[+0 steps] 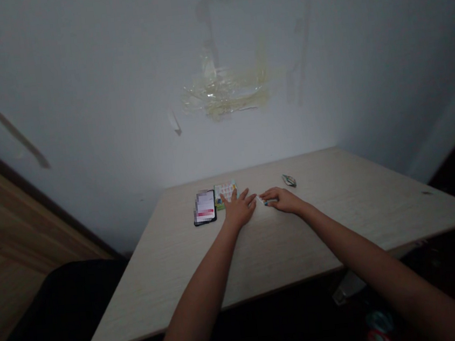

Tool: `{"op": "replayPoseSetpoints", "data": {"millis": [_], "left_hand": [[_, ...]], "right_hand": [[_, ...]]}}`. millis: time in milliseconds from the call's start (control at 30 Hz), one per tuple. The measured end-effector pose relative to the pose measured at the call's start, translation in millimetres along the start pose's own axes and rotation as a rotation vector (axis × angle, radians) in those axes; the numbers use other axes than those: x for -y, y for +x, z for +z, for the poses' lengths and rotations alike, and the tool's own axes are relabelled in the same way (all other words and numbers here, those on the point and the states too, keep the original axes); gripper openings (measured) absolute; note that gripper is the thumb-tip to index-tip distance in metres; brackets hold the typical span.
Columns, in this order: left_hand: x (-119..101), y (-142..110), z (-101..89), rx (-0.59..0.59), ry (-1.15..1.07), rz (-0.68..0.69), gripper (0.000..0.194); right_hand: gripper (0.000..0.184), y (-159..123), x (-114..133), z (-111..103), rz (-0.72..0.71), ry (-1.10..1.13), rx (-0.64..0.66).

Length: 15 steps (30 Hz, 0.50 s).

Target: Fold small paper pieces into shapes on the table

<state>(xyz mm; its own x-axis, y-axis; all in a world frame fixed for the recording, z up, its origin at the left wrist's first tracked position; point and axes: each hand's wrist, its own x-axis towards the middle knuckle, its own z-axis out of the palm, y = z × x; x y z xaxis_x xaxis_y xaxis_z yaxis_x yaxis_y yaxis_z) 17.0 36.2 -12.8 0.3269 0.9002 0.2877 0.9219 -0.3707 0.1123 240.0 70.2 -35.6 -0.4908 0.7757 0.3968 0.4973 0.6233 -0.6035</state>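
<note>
My left hand [239, 208] lies on the table with its fingers spread. Its fingertips overlap the lower right of a flat green-and-white printed piece [225, 190] that shows rows of small pictures; whether it is a box or a card I cannot tell. My right hand [282, 200] is closed, fingers pressed down around a small white-and-blue piece [270, 201] at the tabletop. Most of that piece is hidden under the fingers. A narrow gap separates the two hands.
A phone [205, 207] with a lit screen lies left of the printed piece. Behind my right hand is a small folded greenish packet [289, 180]. The pale wooden table [269, 258] meets a wall [125, 121] bearing peeling tape [235, 91].
</note>
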Motion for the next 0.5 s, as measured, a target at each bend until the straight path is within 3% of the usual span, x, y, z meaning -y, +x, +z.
{"op": "replayPoseSetpoints", "data": {"millis": [133,333,500], "left_hand": [[-3,-6,-3.8,-0.006,0.014,0.011,0.041],[-1,-11,-3.8,0.026,-0.026,-0.022,0.041],[-1,-14,-6.7,0.031,-0.068,0.038,0.040]], "right_hand": [[0.038,-2,1,-1,-0.032,0.016,-0.024],[0.046,-4,6,-3,-0.087,-0.152,-0.050],[0.022,-6,15,-6,-0.082,-0.219,-0.042]]}}
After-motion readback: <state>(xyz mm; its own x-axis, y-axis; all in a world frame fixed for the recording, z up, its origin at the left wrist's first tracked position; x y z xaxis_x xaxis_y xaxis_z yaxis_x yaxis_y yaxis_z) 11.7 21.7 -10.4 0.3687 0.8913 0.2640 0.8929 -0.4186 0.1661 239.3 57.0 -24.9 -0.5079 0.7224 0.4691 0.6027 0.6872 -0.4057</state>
